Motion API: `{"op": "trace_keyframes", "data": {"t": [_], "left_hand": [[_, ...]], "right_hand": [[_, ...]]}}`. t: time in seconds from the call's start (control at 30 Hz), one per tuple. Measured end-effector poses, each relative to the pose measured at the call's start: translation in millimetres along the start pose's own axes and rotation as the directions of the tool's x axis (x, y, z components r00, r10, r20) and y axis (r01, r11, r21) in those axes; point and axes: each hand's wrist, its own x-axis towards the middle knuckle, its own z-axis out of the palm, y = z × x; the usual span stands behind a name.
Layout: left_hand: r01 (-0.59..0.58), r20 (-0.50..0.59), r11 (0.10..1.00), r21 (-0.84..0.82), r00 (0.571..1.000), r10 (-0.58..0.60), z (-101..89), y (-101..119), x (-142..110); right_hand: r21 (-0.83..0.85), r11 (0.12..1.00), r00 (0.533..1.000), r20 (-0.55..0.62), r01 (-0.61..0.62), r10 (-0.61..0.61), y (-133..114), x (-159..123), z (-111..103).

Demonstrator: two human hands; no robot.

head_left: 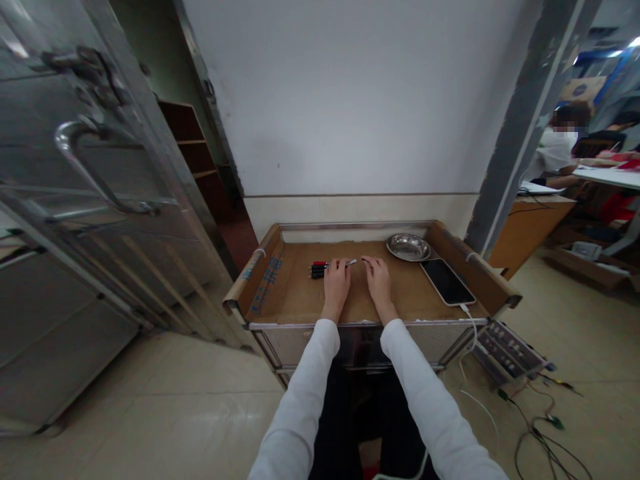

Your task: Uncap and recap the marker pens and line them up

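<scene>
- Left hand (337,283): fingers curled at a slim silver piece (352,261); grip indeterminable.
- Right hand (379,279): fingers bent inward; grip indeterminable.
- Black-and-red pens (318,269): lay just left of the left fingers.
- Steel dish (409,247), smartphone (447,282): lay right of the right fingers.

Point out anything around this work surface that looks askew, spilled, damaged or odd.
Dark cables sprawl loosely across the floor at right, beside the metal unit, which looks untidy. The white cord from the phone also dangles over the front edge. No spill shows.
</scene>
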Motion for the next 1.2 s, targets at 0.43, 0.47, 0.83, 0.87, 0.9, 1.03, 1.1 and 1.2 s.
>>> {"op": "trace_keyframes", "data": {"t": [0.43, 0.47, 0.83, 0.87, 0.9, 1.03, 1.1, 1.2], "left_hand": [[-0.027, -0.034, 0.994, -0.107, 0.999, 0.023, -0.6, 0.3, 2.4], [-0.009, -0.048, 0.995, -0.097, 0.999, 0.004, -1.2, 0.9, 1.8], [0.407, -0.152, 0.872, 0.272, 0.913, -0.379, -8.8, 3.9, -8.1], [0.402, -0.142, 0.87, 0.286, 0.915, -0.377, -8.0, 4.1, -8.7], [0.396, -0.133, 0.869, 0.297, 0.918, -0.373, -7.2, 4.3, -9.2], [0.374, -0.092, 0.872, 0.315, 0.927, -0.364, -4.6, 5.9, -10.5], [0.362, -0.072, 0.877, 0.317, 0.931, -0.358, -4.0, 6.7, -10.8], [0.353, -0.064, 0.879, 0.321, 0.934, -0.351, -2.5, 6.9, -10.8]], "right_hand": [[0.176, 0.959, 0.931, 0.252, 0.224, -0.264, -17.2, -3.0, -7.4], [0.194, 0.956, 0.935, 0.238, 0.218, -0.262, -17.3, -3.3, -7.4], [-0.026, 0.992, 0.963, 0.246, 0.123, -0.113, 6.6, -3.3, 13.7], [-0.051, 0.99, 0.962, 0.246, 0.133, -0.117, 8.9, -3.5, 15.4], [-0.078, 0.988, 0.963, 0.245, 0.137, -0.114, 11.0, -3.7, 16.9], [-0.205, 0.976, 0.976, 0.217, 0.077, -0.032, 16.8, -4.0, 22.1], [-0.262, 0.964, 0.978, 0.208, 0.042, 0.014, 18.1, -4.1, 24.5], [-0.319, 0.948, 0.973, 0.224, 0.024, 0.05, 18.9, -4.3, 27.3]]}}
